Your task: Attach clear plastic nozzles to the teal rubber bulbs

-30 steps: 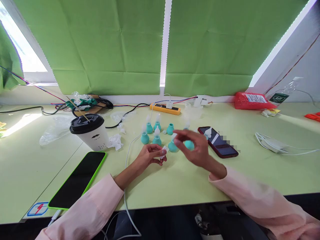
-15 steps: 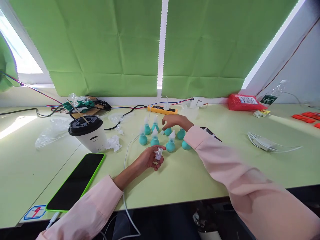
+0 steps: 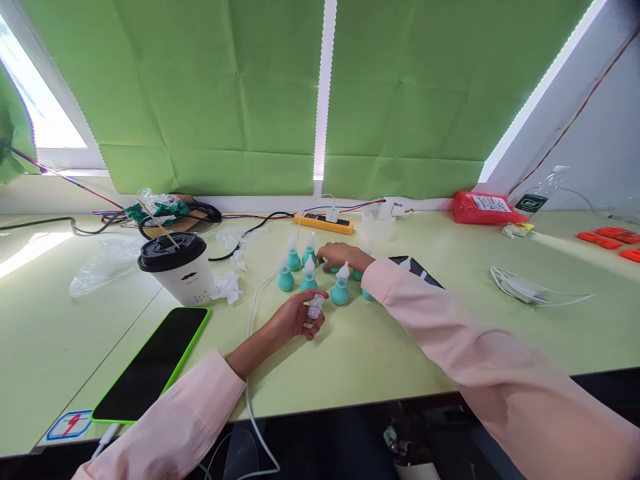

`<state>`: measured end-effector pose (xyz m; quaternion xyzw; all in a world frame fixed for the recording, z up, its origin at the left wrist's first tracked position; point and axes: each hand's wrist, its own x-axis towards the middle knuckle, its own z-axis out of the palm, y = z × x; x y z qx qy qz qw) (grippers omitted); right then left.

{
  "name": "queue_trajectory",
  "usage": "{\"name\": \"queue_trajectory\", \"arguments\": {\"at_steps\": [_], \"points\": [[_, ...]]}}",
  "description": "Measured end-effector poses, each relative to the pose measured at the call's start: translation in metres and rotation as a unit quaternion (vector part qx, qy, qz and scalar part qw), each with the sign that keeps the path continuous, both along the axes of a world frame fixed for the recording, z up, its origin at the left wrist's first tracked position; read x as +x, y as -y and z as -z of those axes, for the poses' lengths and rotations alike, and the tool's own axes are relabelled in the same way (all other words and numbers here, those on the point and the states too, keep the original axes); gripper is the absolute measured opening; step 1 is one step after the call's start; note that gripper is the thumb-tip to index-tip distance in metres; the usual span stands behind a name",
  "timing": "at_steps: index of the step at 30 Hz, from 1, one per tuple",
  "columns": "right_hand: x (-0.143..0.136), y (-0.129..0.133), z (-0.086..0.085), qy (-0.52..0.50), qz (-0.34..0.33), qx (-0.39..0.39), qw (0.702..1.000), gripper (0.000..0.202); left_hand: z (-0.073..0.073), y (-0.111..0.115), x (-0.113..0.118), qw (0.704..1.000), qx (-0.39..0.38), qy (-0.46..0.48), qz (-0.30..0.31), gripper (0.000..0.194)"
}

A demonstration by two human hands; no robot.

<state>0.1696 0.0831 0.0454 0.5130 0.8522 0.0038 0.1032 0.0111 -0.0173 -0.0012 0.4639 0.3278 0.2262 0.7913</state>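
Between the fingers of my left hand (image 3: 300, 317) is a small clear plastic piece (image 3: 316, 306). My right hand (image 3: 340, 255) reaches down among several teal bulbs with clear tips, its fingers bent low behind the front ones; what they touch is hidden. One teal bulb (image 3: 339, 294) stands upright at the front, just beyond my left hand. Another teal bulb (image 3: 285, 279) is at the left of the group. My right hand and sleeve partly cover the bulbs on the right.
A lidded paper cup (image 3: 185, 277) and a phone with a green edge (image 3: 153, 367) are on the left. An orange power strip (image 3: 325, 223) lies behind the bulbs. A dark tray (image 3: 430, 277) is partly behind my right sleeve. A red package (image 3: 485, 209) sits at the back right.
My right hand has moved slightly down and left, lower among the bulbs. More of the dark tray shows behind the sleeve. The clear piece in my left hand is turned a little.
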Motion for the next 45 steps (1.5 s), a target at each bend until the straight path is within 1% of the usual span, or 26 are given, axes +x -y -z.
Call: {"name": "queue_trajectory", "arguments": {"at_steps": [2, 3, 6, 8, 9, 10, 11, 12, 13, 14, 15, 17, 18, 20, 22, 23, 28, 31, 32, 34, 36, 38, 40, 41, 43, 45], "points": [[-0.001, 0.002, -0.010, 0.007, 0.004, 0.021, 1.000, 0.026, 0.000, -0.001, 0.000, 1.000, -0.001, -0.004, -0.003, 0.030], [-0.001, 0.004, -0.019, 0.007, 0.005, 0.035, 0.999, 0.024, 0.000, 0.000, 0.000, 1.000, -0.002, -0.007, -0.007, 0.029], [0.001, 0.019, -0.053, -0.007, 0.013, 0.099, 0.995, 0.025, -0.003, 0.001, 0.000, 0.999, -0.005, -0.016, -0.027, 0.025], [0.001, 0.040, -0.078, -0.029, 0.017, 0.152, 0.988, 0.028, -0.004, 0.002, 0.001, 0.999, -0.011, -0.027, -0.043, 0.023], [0.001, 0.055, -0.087, -0.067, -0.001, 0.194, 0.979, 0.027, -0.003, 0.002, 0.001, 0.998, -0.011, -0.035, -0.052, 0.022], [-0.001, 0.072, -0.094, -0.105, -0.043, 0.205, 0.972, 0.027, -0.003, 0.002, 0.001, 0.997, -0.004, -0.049, -0.060, 0.021], [-0.003, 0.089, -0.096, -0.136, -0.087, 0.186, 0.969, 0.026, -0.002, 0.001, 0.001, 0.994, 0.025, -0.073, -0.072, 0.020], [-0.006, 0.105, -0.095, -0.155, -0.136, 0.150, 0.967, 0.024, -0.001, 0.001, 0.001, 0.988, 0.070, -0.103, -0.087, 0.018], [-0.010, 0.119, -0.089, -0.156, -0.176, 0.118, 0.965, 0.022, 0.000, 0.002, 0.001, 0.978, 0.125, -0.132, -0.102, 0.018], [-0.013, 0.131, -0.079, -0.140, -0.202, 0.101, 0.964, 0.020, 0.000, 0.002, 0.001, 0.965, 0.178, -0.158, -0.115, 0.018], [-0.015, 0.139, -0.067, -0.114, -0.221, 0.095, 0.964, 0.018, -0.001, 0.003, 0.000, 0.951, 0.221, -0.176, -0.125, 0.018], [-0.017, 0.143, -0.040, -0.065, -0.246, 0.080, 0.964, 0.014, -0.004, 0.006, -0.002, 0.936, 0.267, -0.186, -0.137, 0.018], [-0.016, 0.140, -0.026, -0.043, -0.236, 0.072, 0.968, 0.013, -0.007, 0.008, -0.003, 0.928, 0.285, -0.195, -0.142, 0.017], [-0.012, 0.130, -0.003, -0.026, -0.196, 0.072, 0.978, 0.013, -0.011, 0.010, -0.004, 0.896, 0.342, -0.239, -0.152, 0.016], [-0.007, 0.120, 0.012, -0.031, -0.166, 0.082, 0.982, 0.017, -0.011, 0.011, -0.004, 0.863, 0.388, -0.287, -0.147, 0.017], [-0.006, 0.117, 0.016, -0.035, -0.156, 0.091, 0.983, 0.020, -0.010, 0.010, -0.004, 0.855, 0.397, -0.302, -0.139, 0.018], [-0.003, 0.118, 0.027, -0.066, -0.123, 0.129, 0.982, 0.030, 0.001, 0.005, -0.004, 0.864, 0.406, -0.277, -0.107, 0.022], [0.002, 0.122, 0.033, -0.138, -0.104, 0.160, 0.972, 0.032, 0.001, 0.008, -0.003, 0.844, 0.447, -0.264, -0.134, 0.030], [0.004, 0.123, 0.036, -0.183, -0.099, 0.176, 0.962, 0.031, 0.000, 0.010, -0.002, 0.836, 0.458, -0.263, -0.146, 0.034], [0.009, 0.125, 0.041, -0.300, -0.101, 0.203, 0.927, 0.029, -0.004, 0.014, -0.001, 0.828, 0.473, -0.255, -0.162, 0.038], [0.011, 0.130, 0.045, -0.423, -0.108, 0.219, 0.873, 0.027, -0.008, 0.018, 0.001, 0.822, 0.490, -0.231, -0.177, 0.032], [0.009, 0.137, 0.047, -0.520, -0.098, 0.223, 0.819, 0.025, -0.013, 0.020, 0.001, 0.809, 0.517, -0.192, -0.203, 0.026], [0.005, 0.143, 0.047, -0.585, -0.066, 0.205, 0.782, 0.027, -0.016, 0.022, 0.001, 0.794, 0.539, -0.152, -0.238, 0.025], [0.002, 0.146, 0.047, -0.608, -0.050, 0.185, 0.771, 0.030, -0.017, 0.022, 0.001, 0.787, 0.544, -0.138, -0.256, 0.025], [-0.002, 0.149, 0.047, -0.636, -0.024, 0.126, 0.761, 0.035, -0.019, 0.023, 0.001, 0.781, 0.539, -0.124, -0.290, 0.025], [-0.004, 0.150, 0.048, -0.648, -0.004, 0.063, 0.759, 0.036, -0.019, 0.024, 0.001, 0.790, 0.520, -0.114, -0.304, 0.023]]}}
